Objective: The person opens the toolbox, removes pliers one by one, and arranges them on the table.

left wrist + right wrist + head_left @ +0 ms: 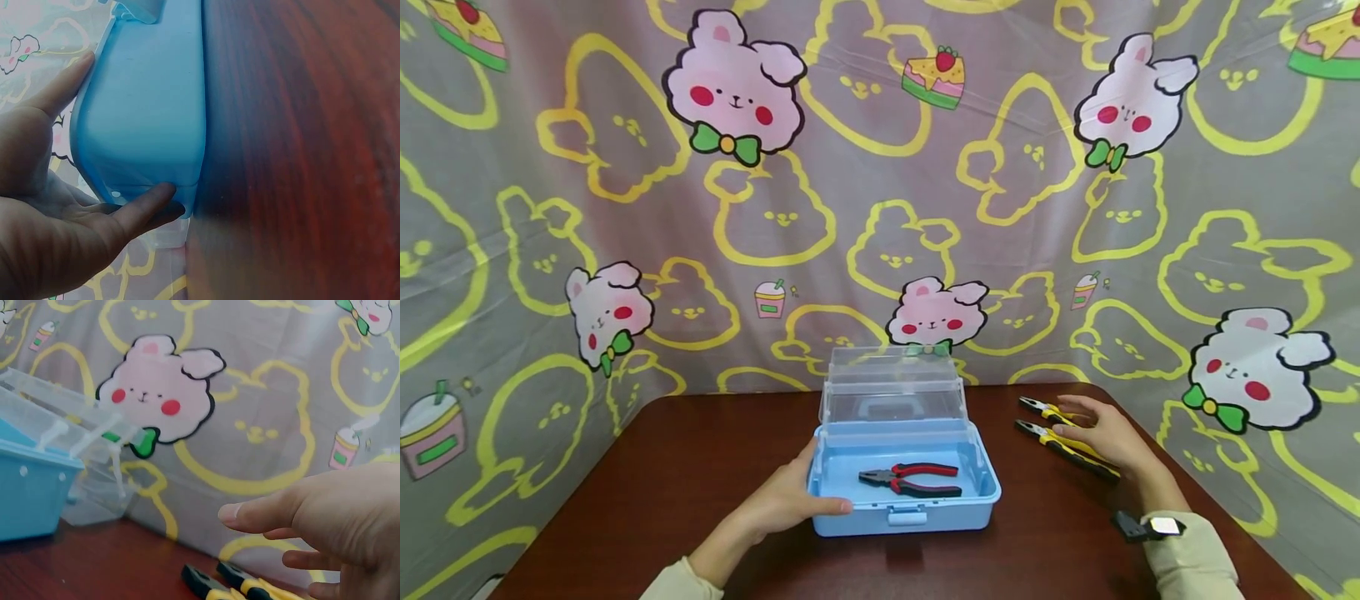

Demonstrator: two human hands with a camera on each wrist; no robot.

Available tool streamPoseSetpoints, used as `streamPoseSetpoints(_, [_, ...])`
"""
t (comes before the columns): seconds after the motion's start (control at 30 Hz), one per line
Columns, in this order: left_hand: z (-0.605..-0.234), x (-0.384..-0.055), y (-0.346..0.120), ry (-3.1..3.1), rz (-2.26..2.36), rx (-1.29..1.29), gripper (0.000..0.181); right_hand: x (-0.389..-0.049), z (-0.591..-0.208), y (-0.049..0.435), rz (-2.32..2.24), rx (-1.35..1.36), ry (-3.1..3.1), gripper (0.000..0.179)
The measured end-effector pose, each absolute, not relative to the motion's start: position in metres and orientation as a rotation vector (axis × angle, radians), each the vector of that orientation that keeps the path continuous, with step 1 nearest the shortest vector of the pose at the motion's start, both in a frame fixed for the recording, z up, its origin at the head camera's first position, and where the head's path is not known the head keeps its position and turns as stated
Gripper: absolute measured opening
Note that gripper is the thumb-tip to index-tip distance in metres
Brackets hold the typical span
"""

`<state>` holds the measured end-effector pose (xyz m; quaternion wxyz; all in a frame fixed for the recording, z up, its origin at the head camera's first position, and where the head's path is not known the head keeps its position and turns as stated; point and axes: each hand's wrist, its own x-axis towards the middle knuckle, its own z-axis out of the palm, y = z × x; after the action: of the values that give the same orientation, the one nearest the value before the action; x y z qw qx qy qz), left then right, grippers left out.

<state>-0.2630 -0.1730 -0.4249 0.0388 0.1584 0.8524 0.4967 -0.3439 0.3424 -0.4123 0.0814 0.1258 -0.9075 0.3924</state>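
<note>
A light blue toolbox (pixel 850 524) stands on the table, its clear lid (pixel 895 400) raised at the back. Inside lie pliers with red and black handles (pixel 928 490), jaws toward the left. My left hand (pixel 781 498) grips the box's left end, thumb at the front rim; in the left wrist view its fingers (pixel 147 209) bend against the blue wall (pixel 144 100). To the right, my right hand (pixel 1108 432) hovers over two yellow-and-black pliers, the nearer pair (pixel 1063 447) and the farther pair (pixel 1034 405). The right wrist view shows its fingers apart, holding nothing.
The dark brown wooden table (pixel 715 450) reaches back to a patterned cloth (pixel 865 250) that hangs behind and along both sides. A dark device with a small bright screen (pixel 1165 527) sits on the right wrist.
</note>
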Motion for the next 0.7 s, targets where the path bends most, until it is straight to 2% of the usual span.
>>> streamPoseSetpoints(0.43, [-0.422, -0.262, -0.173, 2.621, 1.525, 0.497, 0.120, -0.346, -0.390, 0.320, 1.322, 0.477, -2.495, 0.057])
streamPoseSetpoints(0.7, [-0.424, -0.262, -0.172, 2.617, 1.518, 0.479, 0.120, -0.340, -0.385, 0.302, 1.334, 0.532, -2.505, 0.057])
